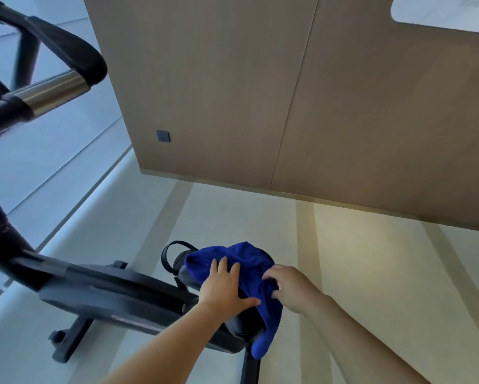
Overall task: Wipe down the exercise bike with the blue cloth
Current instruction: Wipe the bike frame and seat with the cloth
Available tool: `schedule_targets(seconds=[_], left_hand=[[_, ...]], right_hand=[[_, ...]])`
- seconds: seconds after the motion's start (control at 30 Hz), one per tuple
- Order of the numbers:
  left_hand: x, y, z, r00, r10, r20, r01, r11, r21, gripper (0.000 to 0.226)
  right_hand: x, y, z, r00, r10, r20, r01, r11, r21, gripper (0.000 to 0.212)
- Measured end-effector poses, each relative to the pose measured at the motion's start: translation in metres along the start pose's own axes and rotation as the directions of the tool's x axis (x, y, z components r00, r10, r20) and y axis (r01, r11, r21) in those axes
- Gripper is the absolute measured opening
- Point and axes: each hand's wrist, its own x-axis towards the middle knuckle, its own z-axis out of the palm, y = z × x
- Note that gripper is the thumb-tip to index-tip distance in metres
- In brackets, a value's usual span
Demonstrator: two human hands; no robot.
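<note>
One exercise bike, one blue cloth and two bare hands are shown against a pale floor and a wood-panelled wall. One small dark square plate is set low on the wall. No brand, label or legible writing can be made out on the bike or the cloth.

The bike is seen from above: one padded handlebar grip with a metal tube at upper left, the dark housing at lower centre, and one pedal with its strap just behind the cloth. One floor stabiliser bar is visible at lower left.

The cloth is draped over a dark part of the bike near the pedal, one corner hanging down toward the floor. The left hand is laid flat on the cloth, fingers extended and slightly spread, thumb out to the side; nothing is gripped. The right hand is curled at the cloth's right edge, its fingertips pinched into a fold of the fabric.
</note>
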Motion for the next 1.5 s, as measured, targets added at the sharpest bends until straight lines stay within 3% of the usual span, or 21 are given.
schedule_targets(seconds=[0.1,0.23,0.4,0.47,0.63,0.8,0.87,0.97,1.03,1.1,1.17,1.27,1.4,1.5], left_hand=[[0.003,0.005,0.006,0.999,-0.015,-0.047,0.014,1.0,-0.023,0.102],[0.001,0.005,0.007,0.992,-0.036,-0.12,0.021,0.993,-0.119,0.099],[0.006,0.004,-0.016,0.95,-0.084,-0.3,-0.04,0.921,-0.387,0.03],[0.005,0.001,-0.033,0.936,-0.115,-0.332,-0.039,0.906,-0.421,0.015],[-0.004,-0.021,-0.071,0.914,-0.036,-0.405,-0.077,0.963,-0.259,0.042],[-0.011,-0.058,-0.069,0.962,0.028,-0.272,-0.022,0.999,0.027,0.059],[-0.014,-0.07,-0.057,0.985,0.008,-0.175,0.008,0.996,0.09,0.069],[-0.013,-0.081,-0.044,1.0,-0.03,0.001,0.03,0.995,0.09,0.083],[-0.007,-0.085,-0.044,0.998,0.005,0.059,-0.005,1.0,0.011,0.081],[0.002,-0.09,-0.044,0.996,0.039,0.083,-0.032,0.996,-0.079,0.072],[0.012,-0.095,-0.038,0.991,0.078,0.113,-0.074,0.997,-0.037,0.064],[0.021,-0.103,-0.025,0.982,0.135,0.132,-0.149,0.984,0.098,0.064],[0.031,-0.1,-0.021,0.964,0.231,0.129,-0.245,0.964,0.104,0.061],[0.043,-0.085,-0.017,0.95,0.279,0.142,-0.294,0.95,0.103,0.059]], right_hand=[[0.003,0.008,-0.001,0.999,-0.024,-0.046,0.027,0.997,0.067,0.024],[0.011,0.002,-0.02,0.975,-0.069,-0.213,0.114,0.971,0.208,0.022],[0.03,-0.021,-0.057,0.921,-0.19,-0.339,0.275,0.935,0.225,0.027],[0.034,-0.027,-0.071,0.897,-0.232,-0.376,0.327,0.921,0.213,0.031],[0.041,-0.038,-0.086,0.871,-0.36,-0.334,0.405,0.911,0.075,0.037],[0.05,-0.045,-0.057,0.924,-0.381,0.036,0.382,0.922,-0.053,0.036],[0.052,-0.05,-0.041,0.935,-0.338,0.105,0.345,0.937,-0.052,0.03],[0.062,-0.062,-0.016,0.953,-0.304,0.015,0.304,0.952,-0.045,0.036],[0.07,-0.07,0.003,0.961,-0.275,-0.012,0.274,0.96,-0.053,0.048],[0.076,-0.076,0.025,0.973,-0.228,0.032,0.23,0.97,-0.079,0.055],[0.078,-0.078,0.047,0.985,-0.164,0.062,0.172,0.972,-0.162,0.06],[0.073,-0.077,0.068,0.988,-0.129,-0.084,0.104,0.962,-0.254,0.076],[0.063,-0.069,0.076,0.969,-0.111,-0.221,0.058,0.971,-0.231,0.068],[0.056,-0.054,0.075,0.964,-0.07,-0.255,0.029,0.987,-0.16,0.073]])
